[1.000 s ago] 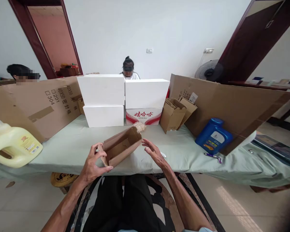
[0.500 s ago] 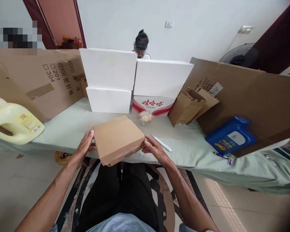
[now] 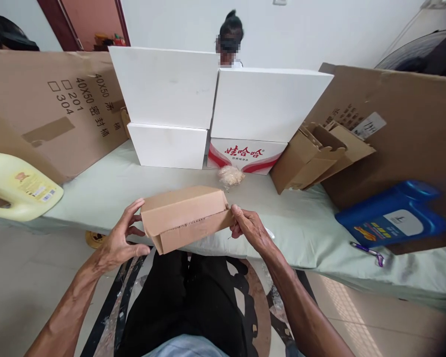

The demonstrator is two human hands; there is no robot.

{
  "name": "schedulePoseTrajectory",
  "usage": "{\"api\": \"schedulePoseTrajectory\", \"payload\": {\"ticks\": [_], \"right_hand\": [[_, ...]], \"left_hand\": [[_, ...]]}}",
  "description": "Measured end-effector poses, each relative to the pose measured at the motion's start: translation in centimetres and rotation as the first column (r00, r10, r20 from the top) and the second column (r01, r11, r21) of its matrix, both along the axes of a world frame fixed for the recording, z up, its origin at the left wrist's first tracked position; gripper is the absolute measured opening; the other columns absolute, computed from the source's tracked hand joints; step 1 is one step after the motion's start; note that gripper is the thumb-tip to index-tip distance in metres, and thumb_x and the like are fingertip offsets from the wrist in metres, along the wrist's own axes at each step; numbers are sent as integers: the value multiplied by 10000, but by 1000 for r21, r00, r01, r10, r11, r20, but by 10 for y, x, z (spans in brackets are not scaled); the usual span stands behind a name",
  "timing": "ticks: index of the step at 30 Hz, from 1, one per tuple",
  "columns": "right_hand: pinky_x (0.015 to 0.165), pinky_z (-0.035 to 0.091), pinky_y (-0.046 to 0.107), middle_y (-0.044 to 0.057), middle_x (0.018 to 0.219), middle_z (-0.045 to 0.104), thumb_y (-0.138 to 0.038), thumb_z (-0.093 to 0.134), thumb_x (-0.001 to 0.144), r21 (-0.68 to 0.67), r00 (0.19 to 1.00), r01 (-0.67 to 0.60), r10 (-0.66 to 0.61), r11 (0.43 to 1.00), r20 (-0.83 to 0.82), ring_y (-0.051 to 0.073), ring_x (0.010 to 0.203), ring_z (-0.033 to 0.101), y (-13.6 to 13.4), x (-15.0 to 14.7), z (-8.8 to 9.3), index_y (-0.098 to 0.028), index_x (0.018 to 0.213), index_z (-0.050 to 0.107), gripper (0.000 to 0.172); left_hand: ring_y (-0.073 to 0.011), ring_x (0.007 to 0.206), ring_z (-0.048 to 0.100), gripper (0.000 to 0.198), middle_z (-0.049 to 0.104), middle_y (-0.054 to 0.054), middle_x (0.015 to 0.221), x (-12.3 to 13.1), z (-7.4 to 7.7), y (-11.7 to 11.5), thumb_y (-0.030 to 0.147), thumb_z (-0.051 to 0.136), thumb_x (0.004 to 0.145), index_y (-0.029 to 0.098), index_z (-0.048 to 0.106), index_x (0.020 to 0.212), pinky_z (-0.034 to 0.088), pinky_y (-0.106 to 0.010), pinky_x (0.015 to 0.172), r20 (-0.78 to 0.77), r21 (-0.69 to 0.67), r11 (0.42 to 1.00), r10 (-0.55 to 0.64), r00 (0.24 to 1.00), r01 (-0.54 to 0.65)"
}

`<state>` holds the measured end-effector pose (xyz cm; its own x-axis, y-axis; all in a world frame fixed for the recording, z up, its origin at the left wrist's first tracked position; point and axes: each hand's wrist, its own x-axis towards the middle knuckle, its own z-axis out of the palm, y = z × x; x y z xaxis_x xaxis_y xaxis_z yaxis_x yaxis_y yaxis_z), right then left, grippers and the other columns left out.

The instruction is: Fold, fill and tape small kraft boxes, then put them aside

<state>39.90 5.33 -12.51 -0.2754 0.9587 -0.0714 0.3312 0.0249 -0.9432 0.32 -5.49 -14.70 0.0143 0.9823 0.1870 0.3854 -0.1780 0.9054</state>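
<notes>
A small brown cardboard box (image 3: 186, 210) is tilted towards me at the table's front edge, a flap on its near side standing slightly apart along a ragged edge. My right hand (image 3: 249, 225) pinches the flap's right corner between thumb and fingers. At the box's left end is my left hand (image 3: 124, 235), its fingers spread and fingertips by the cardboard, the thumb held apart below. Mostly hidden behind my right hand lies a white pen-like tool (image 3: 270, 233). Beyond the box, a clear plastic bag with pale contents (image 3: 231, 175) rests on the cloth.
White boxes (image 3: 163, 87) and a red-and-white carton (image 3: 247, 156) are stacked at the back. Large cardboard sheets (image 3: 67, 144) flank the table. A yellow jug (image 3: 33, 188) stands left; a blue bottle (image 3: 390, 213), purple razor (image 3: 369, 253) and open brown boxes (image 3: 305, 156) are right. Two people sit behind.
The box has tipped so its near side faces me. My left thumb has come away from it and the fingers have spread. My right hand has shifted onto the flap's corner. The view has moved closer.
</notes>
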Motion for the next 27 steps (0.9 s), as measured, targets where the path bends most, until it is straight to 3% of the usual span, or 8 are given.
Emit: {"api": "schedulePoseTrajectory", "payload": {"ticks": [4,9,12,14,17,21,24,27], "right_hand": [[556,493,296,49,570,623,-964,496,931,43,998,1,-4,999,57,175,513,613,2,-5,14,-209,648,602,813],[628,517,311,48,618,649,-926,481,965,71,994,-62,55,996,94,190,601,631,13,-3,15,-210,704,636,778],[701,559,344,73,772,718,-877,444,1013,186,986,-53,22,981,165,233,746,684,26,17,-2,-211,831,698,736],[762,571,374,98,911,750,-828,454,1033,338,943,-18,-97,941,318,264,850,705,33,41,-21,-219,958,730,673],[837,570,420,144,1011,737,-760,479,1034,533,767,-59,-304,844,565,317,966,711,37,85,-57,-228,1057,719,584],[840,567,427,130,1008,716,-607,482,1045,504,610,-166,-313,848,728,322,977,716,31,130,-96,-253,1008,651,395],[818,553,408,112,943,700,-494,469,1028,478,598,-152,-304,865,741,310,957,714,27,140,-104,-266,931,587,274],[725,519,386,88,852,683,-485,441,1005,464,656,-42,-326,885,680,291,826,690,29,133,-89,-275,894,527,252]], "left_hand": [[-381,1263,735,941,635,-184,1581,13,19,13,686,841,828,255,543,1610,685,-397,881,-83,-48,993,106,991,-111],[-380,1470,599,801,608,-189,1605,28,23,29,608,800,886,214,550,1537,617,-442,1055,-3,115,968,225,974,-224],[-369,1509,564,750,556,-193,1654,33,20,37,541,797,912,227,519,1534,583,-449,1092,66,192,953,225,972,-234],[-362,1509,566,725,552,-198,1653,36,17,43,518,801,917,230,505,1513,570,-451,1099,111,204,951,211,971,-231],[-347,1485,591,675,585,-201,1614,38,14,53,504,813,907,239,480,1431,567,-447,1087,190,211,942,223,956,-261],[-308,1390,654,502,633,-172,1551,39,13,62,511,798,913,258,497,1226,572,-430,1077,226,232,932,228,947,-280],[-287,1320,682,417,645,-157,1527,38,15,64,516,779,921,250,526,1119,568,-423,1090,196,231,934,230,953,-273],[-280,1322,678,352,653,-150,1512,37,18,63,481,766,931,243,551,1078,560,-415,1105,189,243,930,232,954,-274]]}}
